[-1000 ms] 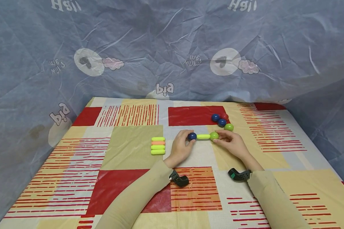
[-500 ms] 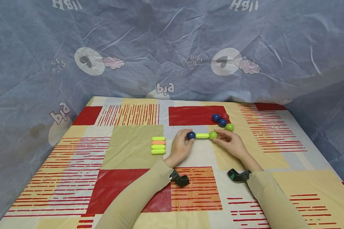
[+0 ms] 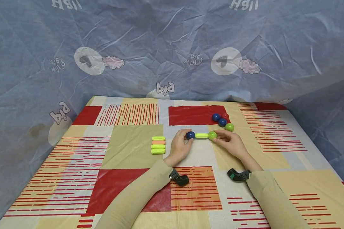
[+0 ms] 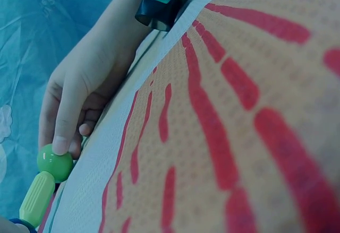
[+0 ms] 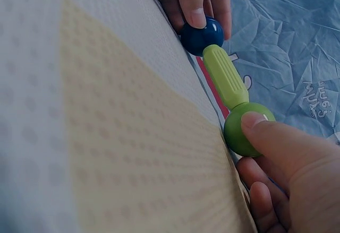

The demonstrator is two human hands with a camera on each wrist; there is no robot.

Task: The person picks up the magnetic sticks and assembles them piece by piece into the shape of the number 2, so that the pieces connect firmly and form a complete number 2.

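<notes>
A ribbed yellow-green rod (image 3: pixel 201 135) joins a dark blue ball (image 3: pixel 190 135) on its left to a green ball (image 3: pixel 212 135) on its right. My left hand (image 3: pixel 181 148) pinches the blue ball between thumb and fingers. On the other end, my right hand (image 3: pixel 232 143) grips the green ball, thumb on its near side. The right wrist view shows the rod (image 5: pixel 226 76) butted against both balls, with a thumb on each ball. In the left wrist view the blue ball is mostly cut off at the lower left corner, while the green ball (image 4: pixel 54 163) shows under the right hand's fingertips.
Left of the hands lie several short ribbed rods side by side, yellow-green ones (image 3: pixel 158 151) and an orange one (image 3: pixel 158 142). Behind the right hand sit two blue balls (image 3: pixel 222 122), a red ball (image 3: pixel 225 116) and another green ball (image 3: pixel 229 127). A patterned cloth covers the table.
Both hands and the joined balls and rod have shifted very slightly to the left. Both grips stay the same, and the loose rods and balls have not moved.
</notes>
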